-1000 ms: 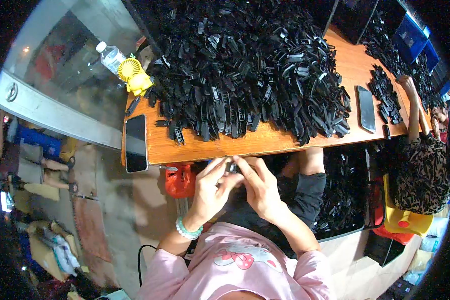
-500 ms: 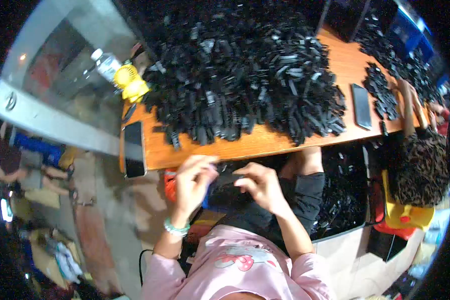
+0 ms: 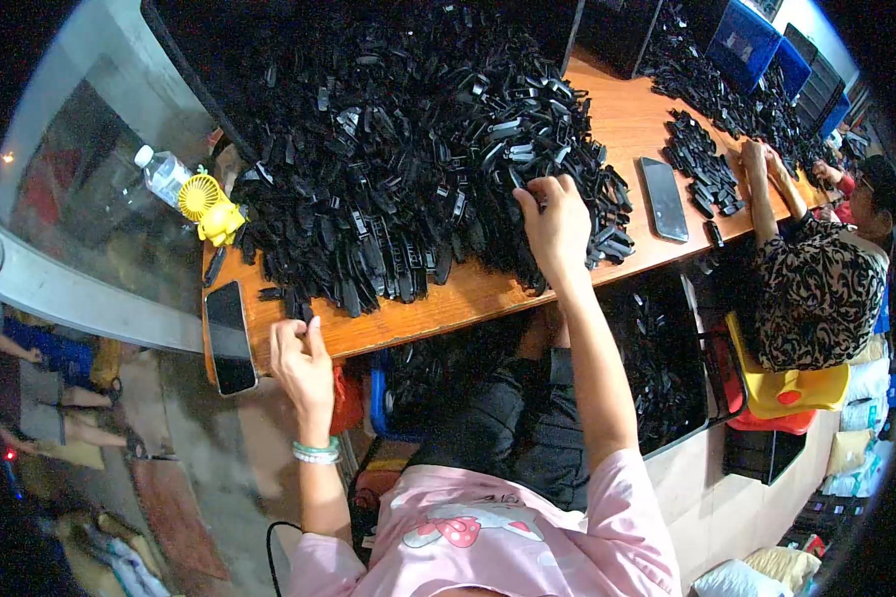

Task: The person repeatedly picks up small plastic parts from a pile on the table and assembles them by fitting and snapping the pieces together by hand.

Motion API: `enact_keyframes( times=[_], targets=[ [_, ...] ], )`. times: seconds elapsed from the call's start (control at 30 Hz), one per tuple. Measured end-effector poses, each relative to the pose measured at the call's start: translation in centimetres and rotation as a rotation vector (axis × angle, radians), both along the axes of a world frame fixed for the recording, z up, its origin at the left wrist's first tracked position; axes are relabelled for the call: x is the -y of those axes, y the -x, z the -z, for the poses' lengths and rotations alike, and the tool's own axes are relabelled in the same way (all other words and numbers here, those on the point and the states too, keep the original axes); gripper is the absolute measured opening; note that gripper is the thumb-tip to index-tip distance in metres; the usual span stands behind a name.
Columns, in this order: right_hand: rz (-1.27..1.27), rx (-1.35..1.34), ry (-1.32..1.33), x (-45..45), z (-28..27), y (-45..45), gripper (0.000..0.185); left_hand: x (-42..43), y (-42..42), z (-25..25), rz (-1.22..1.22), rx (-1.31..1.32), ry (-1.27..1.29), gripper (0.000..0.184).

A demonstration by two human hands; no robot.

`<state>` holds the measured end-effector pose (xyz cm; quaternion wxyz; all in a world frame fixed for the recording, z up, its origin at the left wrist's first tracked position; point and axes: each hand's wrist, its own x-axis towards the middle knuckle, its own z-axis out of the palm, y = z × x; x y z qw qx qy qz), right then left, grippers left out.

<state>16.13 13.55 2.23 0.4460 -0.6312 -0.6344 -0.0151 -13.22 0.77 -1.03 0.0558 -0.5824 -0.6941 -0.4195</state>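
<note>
A large heap of small black plastic parts (image 3: 368, 169) covers much of the wooden table (image 3: 448, 310). My left hand (image 3: 302, 368), with a beaded bracelet at the wrist, is at the front edge near the heap's left corner. Its thumb and fingers close round a small black part (image 3: 301, 310). Farther right, my right hand (image 3: 556, 224) reaches over the right side of the heap, thumb and index finger bent toward the black parts. Whether a part is between those fingertips is too small to tell.
A phone (image 3: 231, 338) lies at the left edge, near a yellow fan (image 3: 209, 207) and a bottle (image 3: 162, 174). Another phone (image 3: 663, 199) lies right of the heap, beside a smaller pile (image 3: 705, 164). A co-worker (image 3: 816, 289) sits at the right. Blue bins (image 3: 742, 45) stand behind.
My hands have parted from in front of the table edge. The left moved left to the table edge, the right forward onto the heap. The view has shifted, and the scene sits farther left.
</note>
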Motion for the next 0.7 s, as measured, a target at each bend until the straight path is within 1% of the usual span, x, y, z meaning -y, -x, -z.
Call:
enact_keyframes(
  times=[0.03,0.07,0.1,0.13,0.2,0.27,0.3,0.33,0.4,0.43,0.47,0.5,0.53,0.6,0.63,0.67,0.7],
  targets=[
    [0.06,0.073,0.135,-0.7,-0.1,0.0,0.018,0.2,-0.5,0.5,0.038,0.054,-0.016,0.015],
    [0.059,0.072,0.138,-1.1,-0.4,0.0,0.018,0.4,-1.1,0.9,0.076,0.108,-0.028,0.015],
    [0.034,0.03,0.233,-1.5,-0.7,-0.1,0.021,0.8,-1.9,1.0,0.1,0.153,0.006,0.015],
    [0.006,-0.009,0.329,-1.6,-0.9,-0.2,0.024,1.0,-2.7,1.0,0.139,0.164,-0.018,0.015],
    [0.014,-0.033,0.307,-0.9,-1.6,-0.2,0.026,1.4,-4.1,1.1,0.241,0.146,-0.075,0.015],
    [-0.037,-0.035,0.238,-0.3,-2.0,-0.3,0.025,2.2,-5.6,1.2,0.304,0.353,0.081,0.016],
    [-0.116,-0.084,0.287,0.1,-2.5,-0.5,0.02,2.4,-6.4,1.5,0.34,0.428,0.069,0.02],
    [-0.119,-0.082,0.301,0.8,-2.8,-0.3,0.02,2.4,-7.1,1.5,0.374,0.503,0.058,0.026],
    [-0.323,-0.324,0.357,3.5,-3.1,0.8,0.018,2.9,-7.6,0.8,0.453,0.71,0.118,0.035],
    [-0.484,-0.267,0.377,5.4,-3.5,1.2,0.02,3.2,-7.2,0.4,0.52,0.77,0.206,0.037],
    [-0.613,-0.181,0.355,6.8,-2.8,1.9,0.024,3.1,-6.9,0.5,0.59,0.756,0.149,0.031],
    [-0.649,0.008,0.393,7.9,-1.7,2.5,0.026,3.1,-7.0,-0.5,0.625,0.799,0.16,0.029],
    [-0.737,0.199,0.244,9.1,-1.1,3.0,0.027,3.1,-7.2,-1.6,0.663,0.843,0.172,0.026],
    [-0.88,0.078,0.353,10.7,-0.5,3.9,0.03,3.0,-7.1,-1.6,0.778,0.903,0.272,0.023],
    [-0.88,0.078,0.352,11.1,-0.7,4.0,0.03,3.0,-6.8,-1.5,0.785,0.867,0.326,0.024],
    [-0.845,-0.15,0.572,11.4,-0.9,4.2,0.029,3.0,-6.9,-1.2,0.786,0.866,0.324,0.024],
    [-0.795,-0.381,0.787,11.7,-1.1,4.3,0.027,3.0,-7.0,-0.9,0.797,1.046,0.316,0.024]
  ],
)
